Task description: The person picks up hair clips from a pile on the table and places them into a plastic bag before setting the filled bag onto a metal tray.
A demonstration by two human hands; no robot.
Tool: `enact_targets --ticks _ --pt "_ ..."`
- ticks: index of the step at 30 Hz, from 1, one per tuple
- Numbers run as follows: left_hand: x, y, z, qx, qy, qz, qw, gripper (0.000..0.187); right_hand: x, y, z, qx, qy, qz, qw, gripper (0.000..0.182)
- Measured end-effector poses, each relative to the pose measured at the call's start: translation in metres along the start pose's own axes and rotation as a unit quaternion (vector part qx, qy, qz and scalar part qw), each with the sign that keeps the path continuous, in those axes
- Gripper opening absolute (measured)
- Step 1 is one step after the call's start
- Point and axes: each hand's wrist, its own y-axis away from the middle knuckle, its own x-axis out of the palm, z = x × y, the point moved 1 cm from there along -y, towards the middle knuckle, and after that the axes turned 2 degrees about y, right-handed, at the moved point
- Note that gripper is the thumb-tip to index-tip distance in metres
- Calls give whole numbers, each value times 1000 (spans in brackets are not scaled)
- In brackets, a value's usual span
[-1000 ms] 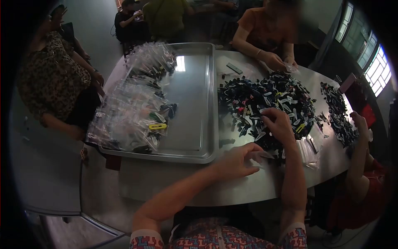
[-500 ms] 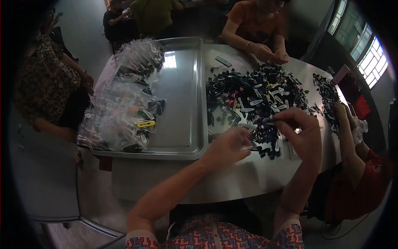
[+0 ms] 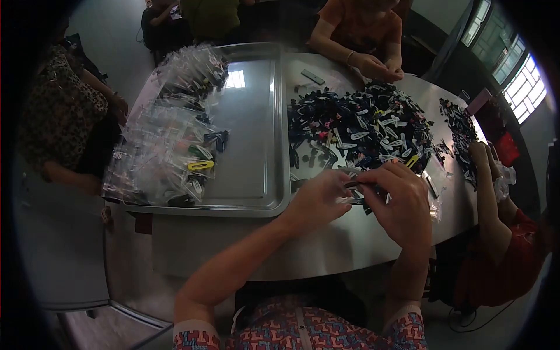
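My left hand point(image 3: 322, 197) is curled, its fingers closed on a hair clip point(image 3: 352, 184) that looks dark and slim. My right hand point(image 3: 401, 201) pinches at the same spot from the other side, fingertips meeting those of the left. Fingers hide most of what is between them. Just beyond both hands spreads a heap of hair clips point(image 3: 373, 119), mostly black with white, pink and yellow ones among them. A yellow clip point(image 3: 412, 161) lies beyond my right hand.
A metal tray point(image 3: 248, 212) on the left holds many clear plastic bags point(image 3: 157, 140) of clips, with a yellow clip point(image 3: 200, 165) on top. Across the table a person in orange point(image 3: 356, 29) handles something small. Another person's arm point(image 3: 490, 192) reaches in from the right.
My right hand has moved left and slightly down, bringing its small piece against my left hand. The fingertips now meet. The whole view has shifted slightly.
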Motion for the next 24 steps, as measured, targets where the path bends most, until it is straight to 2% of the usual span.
enact_targets --ticks 4,6,10,12,13,15,16,18,21,22,23,24 --pt "2 -2 0 25 4 7 1000 48 4 2 7 -31 53 -7 998 13" --pt "6 -1 -5 35 -41 -28 998 44 7 3 11 -35 74 -9 997 13" --pt "4 1 -12 18 -36 15 999 46 9 2 13 -34 47 14 998 14" --pt "3 0 -7 34 20 34 999 47 6 0 10 -42 47 23 998 15" --pt "2 0 -6 34 20 34 999 47 4 -1 8 -29 -4 27 999 16" --pt "3 2 -8 17 -39 13 999 47 0 -4 0 -15 -56 31 998 17" --pt "5 4 -12 17 -39 13 999 47 -3 -5 -7 19 -85 14 996 16" --pt "10 8 -23 -43 -94 8 995 47 -10 -11 -19 94 -118 -7 988 13" --pt "19 11 -22 2 -139 48 989 48 -8 -28 -42 119 -112 36 986 13" --pt "22 12 -22 1 -139 49 989 48 3 -29 -55 74 -102 23 992 13" --pt "24 13 -23 -1 -159 76 984 48 14 -32 -63 74 -101 23 992 13" --pt "27 13 -24 -5 -180 104 978 48 25 -35 -71 57 -73 70 993 13"
